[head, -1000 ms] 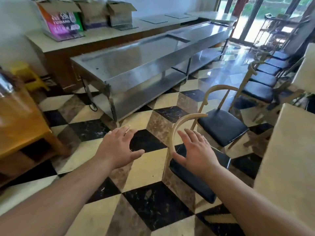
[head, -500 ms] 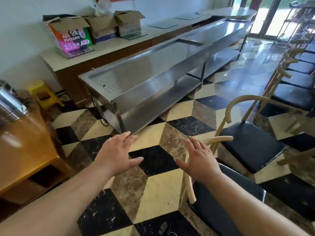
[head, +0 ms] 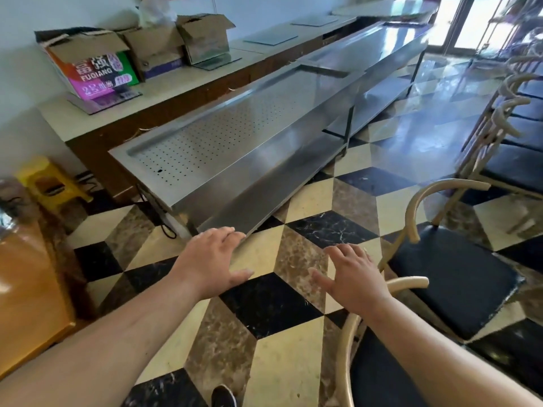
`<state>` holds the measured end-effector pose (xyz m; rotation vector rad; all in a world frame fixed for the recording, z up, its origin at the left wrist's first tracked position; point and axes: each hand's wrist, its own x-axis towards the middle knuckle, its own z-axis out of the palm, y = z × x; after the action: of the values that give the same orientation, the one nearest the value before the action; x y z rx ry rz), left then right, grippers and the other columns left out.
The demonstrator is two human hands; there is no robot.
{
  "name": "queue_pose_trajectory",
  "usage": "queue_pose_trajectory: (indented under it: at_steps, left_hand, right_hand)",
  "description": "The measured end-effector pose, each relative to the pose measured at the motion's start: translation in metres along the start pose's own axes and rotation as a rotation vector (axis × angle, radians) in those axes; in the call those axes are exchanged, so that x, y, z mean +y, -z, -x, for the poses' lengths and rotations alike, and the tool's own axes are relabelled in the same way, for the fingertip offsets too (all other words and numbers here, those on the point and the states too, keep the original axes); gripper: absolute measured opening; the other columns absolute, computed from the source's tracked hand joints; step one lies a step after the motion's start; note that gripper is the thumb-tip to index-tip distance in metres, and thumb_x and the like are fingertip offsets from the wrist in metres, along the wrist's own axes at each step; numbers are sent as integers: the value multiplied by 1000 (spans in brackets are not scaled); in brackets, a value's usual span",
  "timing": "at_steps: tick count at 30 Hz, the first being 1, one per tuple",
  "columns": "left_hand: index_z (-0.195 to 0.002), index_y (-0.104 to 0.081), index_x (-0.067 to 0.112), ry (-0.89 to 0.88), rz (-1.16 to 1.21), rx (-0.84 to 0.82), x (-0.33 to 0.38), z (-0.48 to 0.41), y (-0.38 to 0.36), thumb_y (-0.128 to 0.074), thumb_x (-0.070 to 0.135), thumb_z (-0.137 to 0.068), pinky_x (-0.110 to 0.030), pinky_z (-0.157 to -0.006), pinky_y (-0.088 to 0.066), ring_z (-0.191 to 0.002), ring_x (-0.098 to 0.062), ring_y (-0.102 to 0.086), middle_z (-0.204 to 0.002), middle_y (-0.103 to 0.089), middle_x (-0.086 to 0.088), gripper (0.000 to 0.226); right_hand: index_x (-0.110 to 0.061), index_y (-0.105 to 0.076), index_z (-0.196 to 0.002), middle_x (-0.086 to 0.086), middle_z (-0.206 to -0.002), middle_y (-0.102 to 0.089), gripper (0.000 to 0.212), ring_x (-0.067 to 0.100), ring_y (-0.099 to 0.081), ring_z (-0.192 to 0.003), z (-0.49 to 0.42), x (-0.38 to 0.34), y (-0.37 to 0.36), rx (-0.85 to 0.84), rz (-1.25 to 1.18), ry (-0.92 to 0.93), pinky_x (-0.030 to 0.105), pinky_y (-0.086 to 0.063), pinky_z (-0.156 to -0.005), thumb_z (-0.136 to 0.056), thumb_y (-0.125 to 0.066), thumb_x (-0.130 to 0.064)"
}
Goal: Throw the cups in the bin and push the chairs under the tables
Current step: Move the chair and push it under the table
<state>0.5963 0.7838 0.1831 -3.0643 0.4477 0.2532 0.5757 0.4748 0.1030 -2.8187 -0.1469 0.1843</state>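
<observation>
Both my hands hover palm down over the checkered floor, fingers spread, holding nothing. My left hand [head: 213, 261] is out in front, clear of any furniture. My right hand [head: 354, 280] floats just above the curved wooden backrest of the nearest chair [head: 382, 374], whose black seat lies under my right forearm. A second chair [head: 452, 277] with a black seat and bent wooden back stands right behind it. More chairs [head: 517, 168] of the same kind line the right edge. No cups or bin are in view.
A long stainless steel counter [head: 249, 148] runs diagonally across the room. Behind it a wooden sideboard [head: 164, 92] carries cardboard boxes [head: 94, 69]. An orange wooden table [head: 26, 289] sits at the left, with a yellow stool [head: 50, 180] beyond it. My shoe [head: 224, 396] shows below.
The view has swung left and forward, so the chairs slid to the right of the frame. Both hands stay open and level, now nearer the steel counter.
</observation>
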Motion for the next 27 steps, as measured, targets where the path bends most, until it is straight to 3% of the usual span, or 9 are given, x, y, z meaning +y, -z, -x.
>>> queue_pose_trajectory:
  at_steps: [4,9,15,19,22,24,27]
  left_hand:
    - [-165,-29,29,-94,14,0,-34,-67,-6,-49,77,-96,-44,-128,-23,-158,-21,-27,-172,-31,0,86]
    - [-165,-29,31,-185,38,8,-85,-154,0,-48,80,-94,-45,-128,-21,-158,-19,-25,-173,-29,2,88]
    - [-162,-35,29,-325,35,39,-125,-257,34,-50,80,-94,-46,-126,-28,-154,-20,-33,-167,-38,3,87]
    - [-159,-39,30,-382,66,-10,-110,-313,42,-54,75,-95,-45,-118,-41,-144,-19,-46,-158,-48,6,80]
    - [-147,-52,33,-455,41,-80,-85,-349,40,-56,71,-96,-39,-104,-52,-125,-13,-57,-140,-61,11,64]
    - [-137,-59,34,-519,-8,-114,-65,-372,41,-55,70,-98,-35,-98,-53,-114,-10,-58,-127,-65,14,53]
    - [-137,-59,36,-589,-48,-143,-32,-417,44,-57,70,-97,-33,-98,-53,-115,-10,-60,-129,-65,14,52]
  right_hand:
    - [-30,-43,-157,0,-158,-49,97,28,-36,-152,-49,-2,1,4,68,-64,49,-30,-124,-89,-16,-93]
    - [-32,-48,-154,-2,-155,-54,98,28,-38,-151,-111,-10,12,74,121,-227,51,-29,-126,-87,-15,-96]
    - [-31,-48,-155,-2,-155,-55,83,25,-42,-149,-159,-38,42,127,119,-355,47,-32,-125,-95,-34,-86]
    - [-31,-44,-157,-3,-155,-55,81,21,-53,-140,-177,-32,49,129,30,-427,41,-50,-111,-95,-44,-83]
    - [-29,-45,-159,-3,-156,-57,85,20,-55,-140,-191,-12,52,122,17,-499,40,-50,-112,-96,-38,-85]
    - [-28,-54,-152,-3,-144,-66,83,20,-60,-131,-201,4,52,126,56,-535,40,-52,-108,-97,-32,-86]
    - [-29,-66,-138,-6,-128,-71,81,17,-63,-118,-223,36,52,129,100,-567,37,-52,-101,-97,-26,-87]
